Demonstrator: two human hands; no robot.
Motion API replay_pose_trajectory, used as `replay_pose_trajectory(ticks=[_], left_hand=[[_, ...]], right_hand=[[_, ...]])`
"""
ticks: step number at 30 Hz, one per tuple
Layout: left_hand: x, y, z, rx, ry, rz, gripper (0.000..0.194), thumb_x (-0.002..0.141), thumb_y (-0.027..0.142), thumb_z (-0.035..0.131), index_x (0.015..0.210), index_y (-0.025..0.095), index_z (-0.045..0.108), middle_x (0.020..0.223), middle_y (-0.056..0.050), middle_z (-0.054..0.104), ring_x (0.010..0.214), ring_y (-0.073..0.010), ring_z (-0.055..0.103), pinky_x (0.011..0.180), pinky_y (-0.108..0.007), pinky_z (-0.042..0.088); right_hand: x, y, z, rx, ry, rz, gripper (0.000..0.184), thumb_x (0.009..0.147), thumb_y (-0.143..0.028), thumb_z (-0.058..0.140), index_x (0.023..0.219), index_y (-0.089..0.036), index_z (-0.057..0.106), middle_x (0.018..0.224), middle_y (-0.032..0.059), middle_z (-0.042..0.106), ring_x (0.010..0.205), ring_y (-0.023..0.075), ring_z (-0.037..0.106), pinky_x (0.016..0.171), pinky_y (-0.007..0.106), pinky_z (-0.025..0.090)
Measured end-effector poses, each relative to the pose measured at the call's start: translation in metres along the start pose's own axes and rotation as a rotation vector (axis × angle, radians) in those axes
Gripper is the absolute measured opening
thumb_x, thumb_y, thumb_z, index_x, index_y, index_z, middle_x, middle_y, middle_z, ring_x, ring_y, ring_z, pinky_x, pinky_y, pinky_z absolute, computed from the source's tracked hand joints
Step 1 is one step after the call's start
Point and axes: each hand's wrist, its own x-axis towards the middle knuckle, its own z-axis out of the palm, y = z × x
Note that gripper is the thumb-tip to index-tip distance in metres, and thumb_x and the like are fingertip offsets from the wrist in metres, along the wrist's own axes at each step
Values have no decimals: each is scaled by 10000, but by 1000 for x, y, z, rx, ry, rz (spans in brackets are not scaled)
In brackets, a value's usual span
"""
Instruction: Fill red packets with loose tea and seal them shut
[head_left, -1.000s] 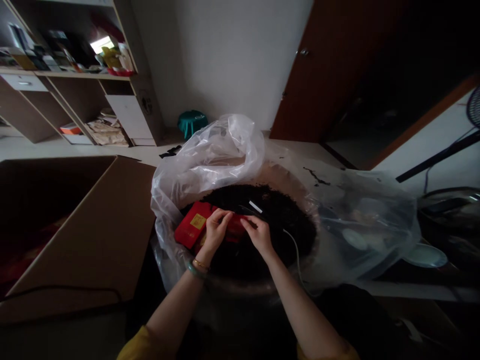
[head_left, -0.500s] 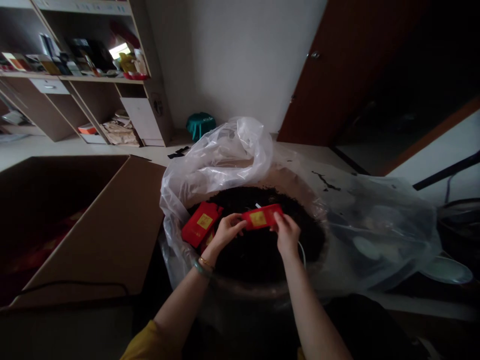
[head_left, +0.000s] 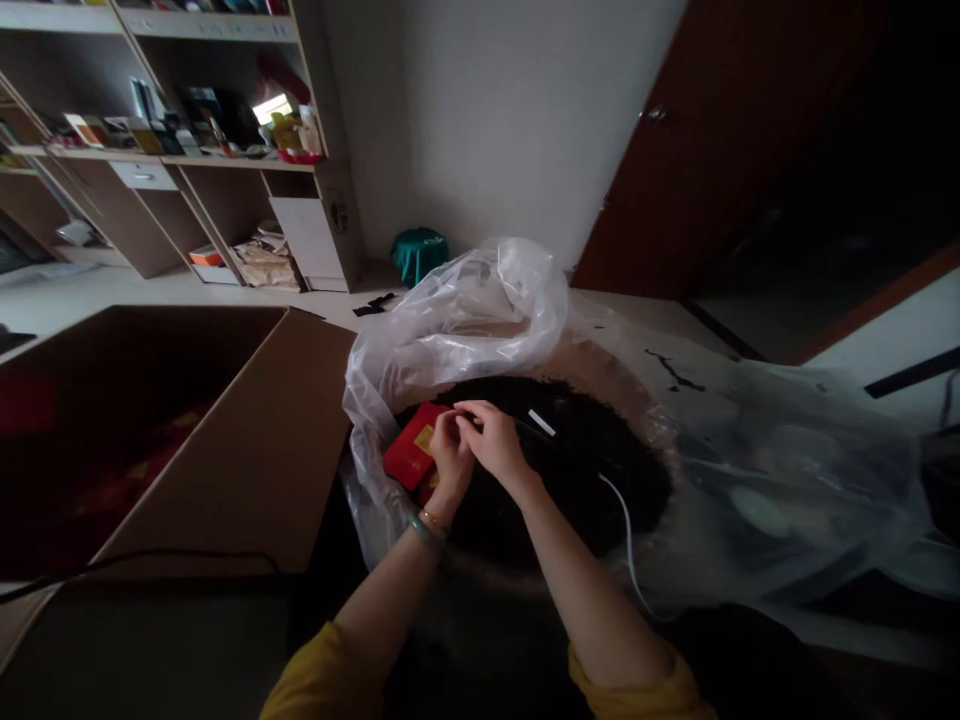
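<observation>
My left hand (head_left: 453, 455) and my right hand (head_left: 492, 440) meet over a round tub of dark, soil-like loose material (head_left: 570, 400). Their fingers are bent and pressed together; whatever is between them is hidden. Just left of the fingertips, against the tub's inner side, lie red packets (head_left: 405, 462) with yellow labels, partly covered by my left hand. A white strip (head_left: 541, 423) lies on the dark material to the right of my hands. From near it a white cable (head_left: 628, 540) runs over the tub's near right side.
Clear plastic sheeting (head_left: 525, 280) bunches around the tub and spreads right across the floor. At left stands an open cardboard box (head_left: 247, 430) with red packets inside. Behind are a shelf desk (head_left: 225, 160), a green-covered stool or bin (head_left: 418, 257) and a brown door (head_left: 675, 150).
The red packet stretched between both hands has left them. Both hands have come together beside the packets at left. A red blur now shows in the box, and the white strip is uncovered.
</observation>
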Motion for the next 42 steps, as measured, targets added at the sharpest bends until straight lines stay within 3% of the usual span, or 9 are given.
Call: replay_pose_trajectory(ticks=[1,3,6,9,16,22,33,37,42], left_hand=[[3,5,-5,69,34,31,108,817,202,513,886,170,590,841,-58,619,801,-180,584,771,-331,479],[9,16,-18,440,49,152,151,827,169,490,936,177,595,992,-100,602,976,-224,553,879,-383,443],[17,33,-44,1010,-184,159,392,752,247,646,1131,203,559,1175,-128,535,1064,-297,508,884,-445,427],[19,36,-65,1285,-400,75,469,687,294,730,1111,178,567,1125,-131,537,1030,-302,520,831,-418,449],[36,23,-85,1132,-548,30,353,690,291,746,1024,194,688,1009,-93,657,911,-225,615,804,-296,449],[49,23,-97,1017,-554,-21,341,681,381,742,973,205,731,964,-66,705,855,-206,643,734,-260,444],[31,24,-78,1214,-446,147,372,733,296,659,1088,186,670,981,-115,642,932,-262,576,826,-328,428],[32,28,-73,1151,-513,91,230,765,278,625,952,198,732,945,-98,689,896,-237,615,818,-302,431],[40,32,-75,1092,-619,29,216,783,343,616,862,209,765,850,-88,735,825,-225,652,715,-269,421]], right_hand=[[-4,19,0,-66,30,17,205,800,-199,551,933,-190,707,1003,92,700,956,211,645,884,366,520],[-13,49,0,-106,70,113,238,823,-201,501,944,-187,706,970,97,708,880,207,656,824,364,534],[-26,73,5,-53,19,242,212,791,-213,534,906,-204,711,944,75,724,851,213,665,821,375,526],[-35,81,12,7,-43,267,203,776,-236,554,899,-224,715,915,48,734,835,209,676,778,349,537],[-46,86,26,156,-148,355,315,807,-361,533,1006,-183,700,829,64,730,623,179,662,481,264,512],[-50,78,40,288,-228,366,434,760,-466,605,1073,-180,696,984,81,722,718,191,658,495,262,514],[-49,76,52,476,-202,507,362,729,-442,640,944,-157,700,681,3,660,463,86,530,385,190,391],[-48,74,51,521,-202,522,348,733,-452,633,926,-168,688,700,2,654,479,91,562,379,183,397],[-48,72,45,553,-184,536,354,742,-466,631,935,-172,673,754,5,660,471,73,553,374,171,393]])
